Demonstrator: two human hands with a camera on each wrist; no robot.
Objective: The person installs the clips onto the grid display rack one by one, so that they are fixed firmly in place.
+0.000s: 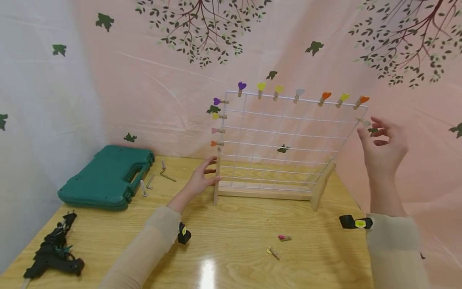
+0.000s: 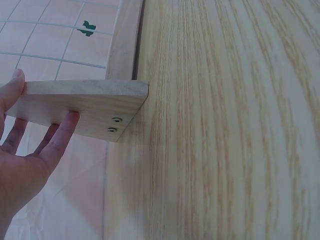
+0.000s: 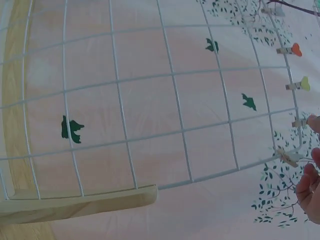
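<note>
A white wire grid stands upright in a wooden frame. My left hand grips the frame's left side post, thumb on the front edge and fingers on the outer face. At the grid's upper right edge, a clothespin with a pale heart is clipped to the wire. Beside it is my right hand, thumb and index finger spread apart around the pin's end. More heart clothespins, such as a purple one and an orange one, line the top and left edges.
Two loose clothespins, one pink and one yellow, lie on the wooden table. On the left are a green case, hex keys, bolts and a black glue gun. A printed cloth hangs behind.
</note>
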